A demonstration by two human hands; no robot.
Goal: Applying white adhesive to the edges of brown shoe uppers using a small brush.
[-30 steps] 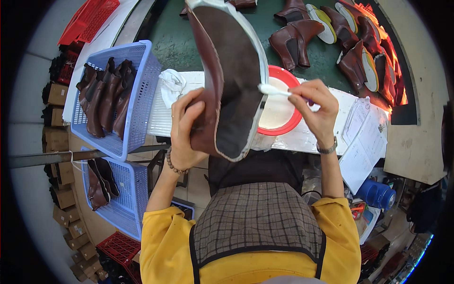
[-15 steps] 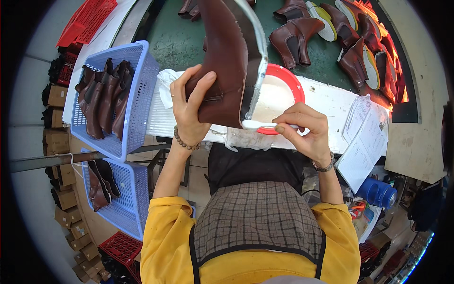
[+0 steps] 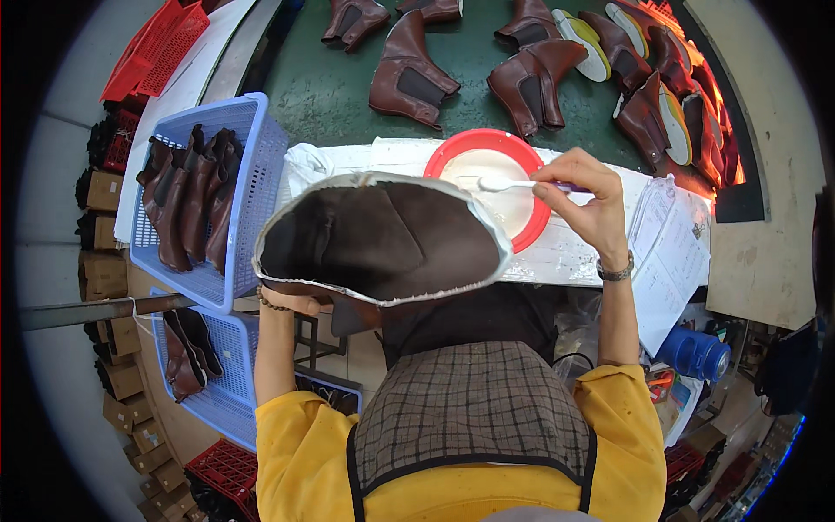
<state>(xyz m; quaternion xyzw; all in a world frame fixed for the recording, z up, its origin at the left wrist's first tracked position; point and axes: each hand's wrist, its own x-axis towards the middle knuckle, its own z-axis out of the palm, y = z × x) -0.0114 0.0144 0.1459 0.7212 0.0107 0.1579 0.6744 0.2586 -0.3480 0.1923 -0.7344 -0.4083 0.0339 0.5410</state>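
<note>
A brown leather boot upper (image 3: 383, 239) is tilted in front of me, its open sole side facing up and its dark inside showing. White paste coats its turned edge. My left hand (image 3: 300, 304) grips it from below, closed, with most of the fingers hidden behind the leather. In a pinch, my right hand (image 3: 584, 196) holds a small brush with a white head and purple handle, which looks like a toothbrush (image 3: 504, 184). The brush head is over the white paste (image 3: 513, 207) in a red round basin (image 3: 484, 137), at or just above its surface.
More brown boot uppers (image 3: 409, 78) lie on the green tabletop, some with pale yellow-edged soles (image 3: 584, 48) at the right. Blue baskets (image 3: 277, 143) holding uppers stand at my left. A white cloth (image 3: 309, 161) lies left of the basin, written papers (image 3: 665, 252) to its right.
The boot upper has come down and turned so its open underside faces up. My right hand has carried the brush from the upper's edge up and over to the basin.
</note>
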